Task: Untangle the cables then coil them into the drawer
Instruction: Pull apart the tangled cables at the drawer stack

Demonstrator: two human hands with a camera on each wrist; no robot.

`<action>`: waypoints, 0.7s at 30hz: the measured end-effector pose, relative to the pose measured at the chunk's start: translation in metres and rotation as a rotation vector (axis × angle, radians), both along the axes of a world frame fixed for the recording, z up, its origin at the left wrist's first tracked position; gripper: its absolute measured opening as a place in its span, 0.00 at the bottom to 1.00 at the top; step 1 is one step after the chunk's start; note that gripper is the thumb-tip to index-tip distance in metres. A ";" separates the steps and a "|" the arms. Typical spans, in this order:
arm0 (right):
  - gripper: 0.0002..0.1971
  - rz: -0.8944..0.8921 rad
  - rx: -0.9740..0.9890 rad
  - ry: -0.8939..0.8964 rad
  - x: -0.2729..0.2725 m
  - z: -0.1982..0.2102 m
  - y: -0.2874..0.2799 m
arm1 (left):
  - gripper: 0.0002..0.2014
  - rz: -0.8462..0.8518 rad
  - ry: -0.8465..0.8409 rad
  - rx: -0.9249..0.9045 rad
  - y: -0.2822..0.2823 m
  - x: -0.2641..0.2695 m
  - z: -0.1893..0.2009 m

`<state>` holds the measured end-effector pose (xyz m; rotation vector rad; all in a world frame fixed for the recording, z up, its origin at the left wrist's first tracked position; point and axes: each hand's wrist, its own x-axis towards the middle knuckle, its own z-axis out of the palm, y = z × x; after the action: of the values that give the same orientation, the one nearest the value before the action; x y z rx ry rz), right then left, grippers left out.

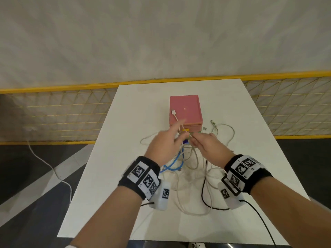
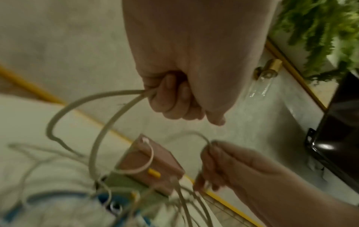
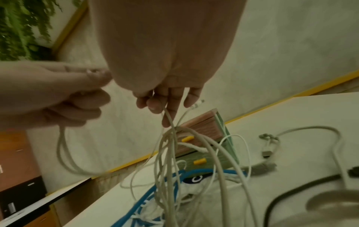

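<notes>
A tangle of grey-white cables (image 1: 189, 158) lies on the white table (image 1: 107, 185) in front of a small drawer unit (image 1: 185, 111) with a pink top and yellow handles. A blue cable (image 1: 172, 167) and a black cable (image 1: 203, 190) run through the tangle. My left hand (image 1: 176, 136) grips a thick grey cable loop (image 2: 108, 122), fingers curled round it (image 2: 170, 98). My right hand (image 1: 195, 140) pinches several thin strands (image 3: 169, 122) lifted off the pile, just in front of the drawers. A white plug end (image 1: 173, 112) rests on the unit's top.
A grey cable loop with a connector (image 1: 213, 122) lies to the right of the unit. A yellow mesh fence (image 1: 53, 113) runs behind the table, and a white cord (image 1: 44, 161) trails on the floor at the left. The table's near edge is close to me.
</notes>
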<state>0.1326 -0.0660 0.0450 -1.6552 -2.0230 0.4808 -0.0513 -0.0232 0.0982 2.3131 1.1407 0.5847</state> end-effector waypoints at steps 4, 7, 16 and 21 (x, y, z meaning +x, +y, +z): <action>0.22 0.078 0.041 0.094 -0.002 0.003 -0.003 | 0.12 -0.016 -0.038 -0.068 0.001 0.004 -0.006; 0.17 0.063 0.048 0.194 -0.006 0.006 -0.001 | 0.11 0.047 -0.171 0.038 0.009 -0.003 0.005; 0.10 -0.089 -0.068 -0.071 -0.002 0.009 0.025 | 0.10 0.298 -0.547 0.042 0.010 -0.010 0.025; 0.11 -0.085 -0.005 -0.097 -0.007 0.021 0.024 | 0.13 0.235 -0.310 0.077 0.008 -0.010 0.018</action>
<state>0.1259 -0.0417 0.0662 -1.7914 -2.0113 0.3826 -0.0617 -0.0153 0.1165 2.0681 1.2609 1.0502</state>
